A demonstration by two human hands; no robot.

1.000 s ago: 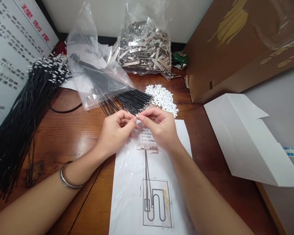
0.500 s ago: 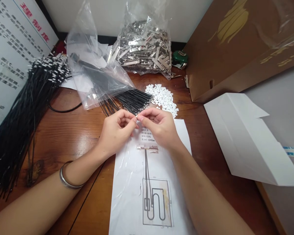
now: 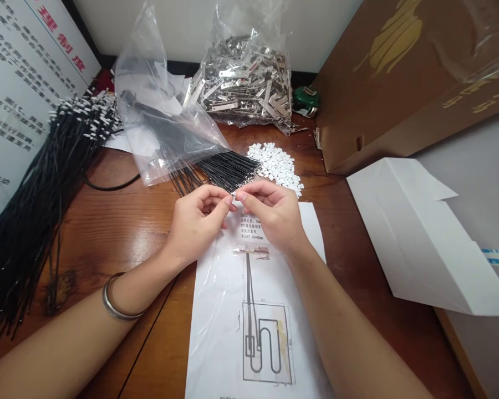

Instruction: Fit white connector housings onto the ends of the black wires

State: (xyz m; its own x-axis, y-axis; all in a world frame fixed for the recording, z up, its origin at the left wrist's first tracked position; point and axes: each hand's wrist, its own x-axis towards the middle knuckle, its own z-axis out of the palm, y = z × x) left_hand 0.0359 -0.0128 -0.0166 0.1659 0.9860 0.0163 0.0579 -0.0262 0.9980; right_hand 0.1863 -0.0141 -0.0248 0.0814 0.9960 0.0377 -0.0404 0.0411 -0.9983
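Over the upper edge of the printed sheet (image 3: 216,332): two hands, fingertips almost meeting.
Left hand (image 3: 199,221): thumb and forefinger pinched on a small white piece (image 3: 233,195).
Right hand (image 3: 272,219): thumb and forefinger pinched on the same piece.
Small white piece: between both sets of fingertips, mostly hidden; exact form cannot be told.
Black wires (image 3: 227,170): just beyond the fingertips, partly under a clear bag (image 3: 149,166).
Loose white pieces (image 3: 276,166): heaped beside the wire ends.

Pale glare marks the table (image 3: 103,221); picture edges look stretched.
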